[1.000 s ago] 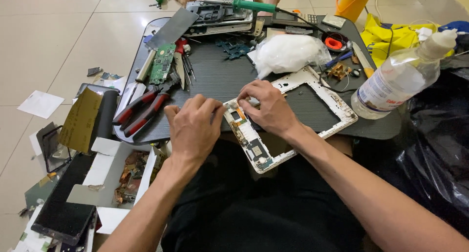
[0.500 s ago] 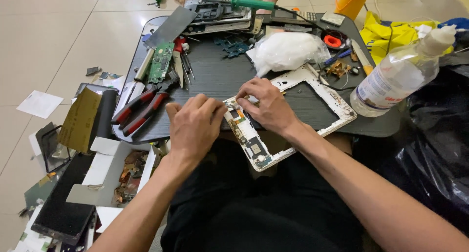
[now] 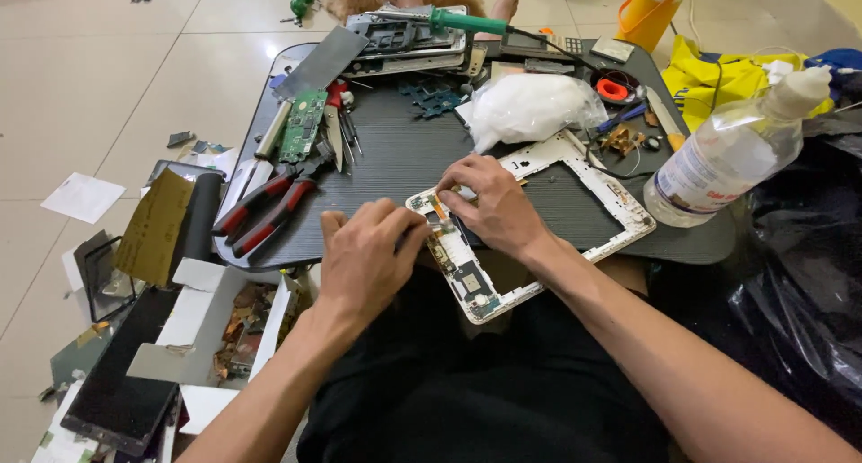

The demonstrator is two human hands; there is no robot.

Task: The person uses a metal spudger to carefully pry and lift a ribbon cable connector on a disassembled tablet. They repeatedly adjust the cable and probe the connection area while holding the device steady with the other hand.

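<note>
A white tablet frame (image 3: 611, 189) with exposed circuit parts lies across the front edge of a dark round table (image 3: 395, 158). My left hand (image 3: 364, 256) rests at the frame's left edge, fingers curled against it. My right hand (image 3: 489, 202) presses on the frame's upper left part, fingertips pinched at a small component near an orange flex strip. Whether the fingers hold a tool is hidden.
Red-handled pliers (image 3: 265, 213), a green circuit board (image 3: 301, 126), a white plastic bag (image 3: 530, 108), a green soldering iron (image 3: 462, 20) and a clear spray bottle (image 3: 732, 153) sit on the table. Boxes, a dark screen panel (image 3: 121, 400) and scraps litter the floor at left.
Both hands stay on the frame; my left hand has shifted slightly along its left edge. The view has tilted a little.
</note>
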